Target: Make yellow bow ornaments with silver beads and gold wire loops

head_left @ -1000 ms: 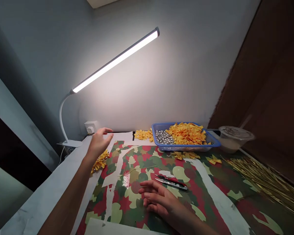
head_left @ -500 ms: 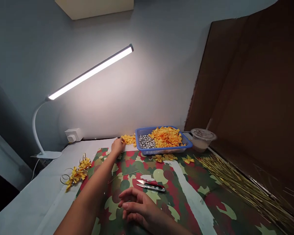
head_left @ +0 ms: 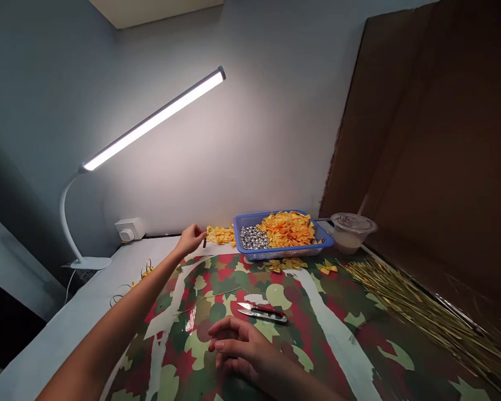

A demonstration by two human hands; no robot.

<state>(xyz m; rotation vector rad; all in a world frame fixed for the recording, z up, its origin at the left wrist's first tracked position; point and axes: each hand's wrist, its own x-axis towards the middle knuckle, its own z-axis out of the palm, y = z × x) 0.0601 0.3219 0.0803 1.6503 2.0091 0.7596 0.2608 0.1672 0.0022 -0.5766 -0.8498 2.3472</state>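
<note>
Pale grey wall behind a bench, a white clip-on LED desk lamp (head_left: 154,120) above it, and a brown cardboard sheet (head_left: 421,111) leaning at the right. Left arm stretched far forward across the bench, wrist slightly raised; left hand (head_left: 190,239) pinched narrow, with a small dark sliver (head_left: 204,243) at the fingertips, too small to name, just beside a loose heap of yellow ribbon bows (head_left: 220,235). Half a second earlier, that same hand down against the heap; now drawn just off it, no longer touching. Right hand (head_left: 240,345) low on a camouflage-printed mat (head_left: 329,334), palm down, fingers loosely curled and half closed, holding nothing, near red-handled steel thread snips (head_left: 262,313) lying on the mat. Thin gold wire (head_left: 217,295) on the mat beyond the right hand. Blue plastic basket (head_left: 323,242) just past the heap, filled with more yellow bows (head_left: 288,229) and shiny silver beads (head_left: 254,238). Gold stems (head_left: 404,312) fanned out at the mat's right side, a clear plastic cup (head_left: 350,231) behind them. Gold bow sprays (head_left: 146,271), in plain view earlier, now mostly hidden behind the left arm.
</note>
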